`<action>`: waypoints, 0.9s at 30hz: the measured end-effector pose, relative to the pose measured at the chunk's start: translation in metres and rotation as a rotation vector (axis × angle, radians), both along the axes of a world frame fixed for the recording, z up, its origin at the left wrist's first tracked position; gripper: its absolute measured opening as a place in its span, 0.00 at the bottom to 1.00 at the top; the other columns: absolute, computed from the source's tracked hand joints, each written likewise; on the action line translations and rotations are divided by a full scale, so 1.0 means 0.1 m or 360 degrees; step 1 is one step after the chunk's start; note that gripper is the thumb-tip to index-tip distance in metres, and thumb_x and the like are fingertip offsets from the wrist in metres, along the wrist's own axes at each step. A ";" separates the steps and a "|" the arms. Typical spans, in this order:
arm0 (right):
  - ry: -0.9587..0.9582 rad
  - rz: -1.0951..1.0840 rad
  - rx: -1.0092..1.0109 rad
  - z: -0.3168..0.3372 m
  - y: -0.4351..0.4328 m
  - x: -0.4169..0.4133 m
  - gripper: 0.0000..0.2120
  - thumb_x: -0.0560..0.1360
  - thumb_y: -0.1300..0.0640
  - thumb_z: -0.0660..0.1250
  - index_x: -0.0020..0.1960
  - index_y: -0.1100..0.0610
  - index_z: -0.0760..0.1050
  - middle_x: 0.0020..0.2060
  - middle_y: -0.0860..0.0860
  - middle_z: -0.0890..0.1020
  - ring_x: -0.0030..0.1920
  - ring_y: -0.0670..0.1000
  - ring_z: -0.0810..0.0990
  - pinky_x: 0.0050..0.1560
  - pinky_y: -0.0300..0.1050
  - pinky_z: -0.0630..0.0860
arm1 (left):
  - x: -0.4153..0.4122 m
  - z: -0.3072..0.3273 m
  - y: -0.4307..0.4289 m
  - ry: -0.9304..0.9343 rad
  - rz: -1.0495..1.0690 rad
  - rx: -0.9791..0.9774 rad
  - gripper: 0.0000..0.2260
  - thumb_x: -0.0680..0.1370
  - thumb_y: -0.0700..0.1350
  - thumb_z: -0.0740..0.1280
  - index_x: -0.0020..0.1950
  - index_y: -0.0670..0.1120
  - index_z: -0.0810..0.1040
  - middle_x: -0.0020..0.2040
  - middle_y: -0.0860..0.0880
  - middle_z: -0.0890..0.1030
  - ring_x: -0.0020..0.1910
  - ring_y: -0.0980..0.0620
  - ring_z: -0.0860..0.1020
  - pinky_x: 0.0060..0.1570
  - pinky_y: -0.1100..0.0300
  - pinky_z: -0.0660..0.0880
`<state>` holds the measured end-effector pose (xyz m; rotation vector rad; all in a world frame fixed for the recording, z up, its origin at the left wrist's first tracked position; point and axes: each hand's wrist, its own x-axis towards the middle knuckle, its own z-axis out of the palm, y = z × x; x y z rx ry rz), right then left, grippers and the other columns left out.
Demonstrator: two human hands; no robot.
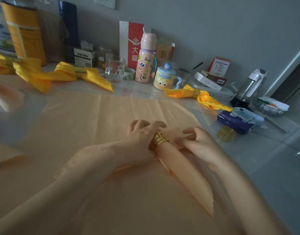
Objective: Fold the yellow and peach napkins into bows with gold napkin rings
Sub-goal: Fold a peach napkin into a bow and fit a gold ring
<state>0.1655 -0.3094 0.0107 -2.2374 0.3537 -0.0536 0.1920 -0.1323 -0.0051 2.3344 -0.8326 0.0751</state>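
Observation:
A folded peach napkin lies on a flat peach cloth at the table's middle, with a gold napkin ring around it. My left hand grips the ring from the left. My right hand pinches the napkin's fabric just right of the ring. Yellow bows with rings lie at the back: one at far left, one beside it, one at the right. A spare gold ring stands to the right.
Along the wall stand tins, a glass, a pink bottle, a cartoon mug, boxes and a blender bottle. A blue tissue pack lies right of my hands. More peach fabric lies at left.

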 end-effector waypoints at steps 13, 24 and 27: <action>-0.0663 0.0479 0.0253 -0.06 0.19 0.01 0.18 0.71 0.72 0.64 0.50 0.51 0.75 0.44 0.51 0.83 0.44 0.44 0.81 0.46 0.36 0.74 | 0.03 -0.05 -0.01 -0.0122 0.0215 -0.0305 0.30 0.61 0.41 0.55 0.64 0.52 0.69 0.51 0.57 0.67 0.56 0.59 0.57 0.49 0.68 0.49; -0.0440 0.0659 0.0543 -0.04 0.27 -0.05 0.15 0.69 0.54 0.70 0.55 0.41 0.78 0.44 0.41 0.81 0.41 0.38 0.77 0.36 0.28 0.70 | 0.01 0.03 0.13 0.0115 0.0218 0.0010 0.18 0.71 0.43 0.67 0.61 0.49 0.72 0.53 0.51 0.64 0.55 0.50 0.72 0.48 0.68 0.66; -0.0377 0.0700 0.0661 -0.10 0.27 -0.03 0.15 0.70 0.51 0.70 0.57 0.48 0.79 0.52 0.46 0.82 0.52 0.44 0.80 0.48 0.35 0.75 | 0.06 0.12 0.19 0.0308 0.0100 0.0263 0.24 0.67 0.51 0.70 0.62 0.50 0.72 0.56 0.49 0.66 0.61 0.53 0.68 0.52 0.67 0.65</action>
